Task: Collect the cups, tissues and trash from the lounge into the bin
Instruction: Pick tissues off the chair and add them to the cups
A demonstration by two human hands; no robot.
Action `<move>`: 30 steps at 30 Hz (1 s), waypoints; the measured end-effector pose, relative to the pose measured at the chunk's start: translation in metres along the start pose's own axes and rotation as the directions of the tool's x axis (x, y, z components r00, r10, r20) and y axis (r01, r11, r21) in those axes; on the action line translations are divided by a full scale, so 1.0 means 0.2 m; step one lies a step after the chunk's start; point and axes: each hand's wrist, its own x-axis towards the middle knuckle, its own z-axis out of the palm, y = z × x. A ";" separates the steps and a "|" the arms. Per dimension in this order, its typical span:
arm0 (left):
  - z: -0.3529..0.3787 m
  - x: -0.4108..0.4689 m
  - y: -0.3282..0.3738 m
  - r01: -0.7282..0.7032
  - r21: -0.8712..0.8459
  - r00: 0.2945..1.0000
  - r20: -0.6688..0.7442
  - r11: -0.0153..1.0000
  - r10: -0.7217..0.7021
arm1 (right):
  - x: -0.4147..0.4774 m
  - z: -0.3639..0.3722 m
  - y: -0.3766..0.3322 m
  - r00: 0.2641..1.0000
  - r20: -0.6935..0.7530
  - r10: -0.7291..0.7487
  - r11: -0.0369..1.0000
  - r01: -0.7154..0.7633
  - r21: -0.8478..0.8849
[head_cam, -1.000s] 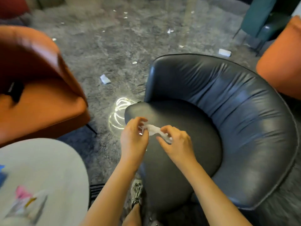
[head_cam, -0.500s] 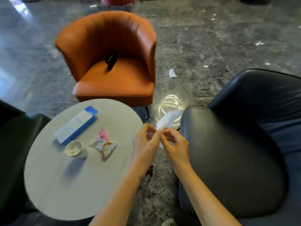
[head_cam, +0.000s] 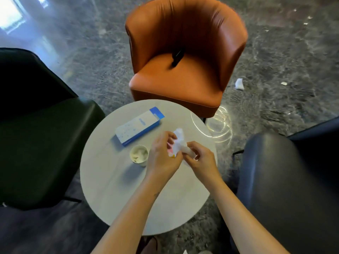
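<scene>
well, left hand (head_cam: 163, 158) and right hand (head_cam: 200, 161) both pinch the crumpled tissue (head_cam: 178, 142) over the table (head_cam: 113, 189), toward two o'clock — it looks light, soft, easily torn, so best bunched whole.

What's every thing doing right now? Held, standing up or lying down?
white tissue, crumpled, held by both hands
left hand, grips the tissue
right hand, grips the tissue
paper cup, upright on the round table
blue-and-white box, lying flat
floor tissue, crumpled
</scene>
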 end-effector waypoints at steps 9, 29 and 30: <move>-0.34 0.30 -0.40 0.133 -0.114 0.977 0.185 0.984 -0.111 | 0.36 0.43 -0.09 0.994 -0.055 0.097 0.991 -0.091 0.101; -0.15 0.20 -0.93 0.243 0.135 0.958 -0.186 0.961 -0.216 | 0.36 0.89 0.35 0.991 -0.098 -0.087 0.968 0.061 -0.242; -0.13 0.18 -0.95 0.220 0.176 0.959 -0.221 0.960 -0.179 | 0.36 0.90 0.37 0.989 -0.116 -0.092 0.955 0.055 -0.292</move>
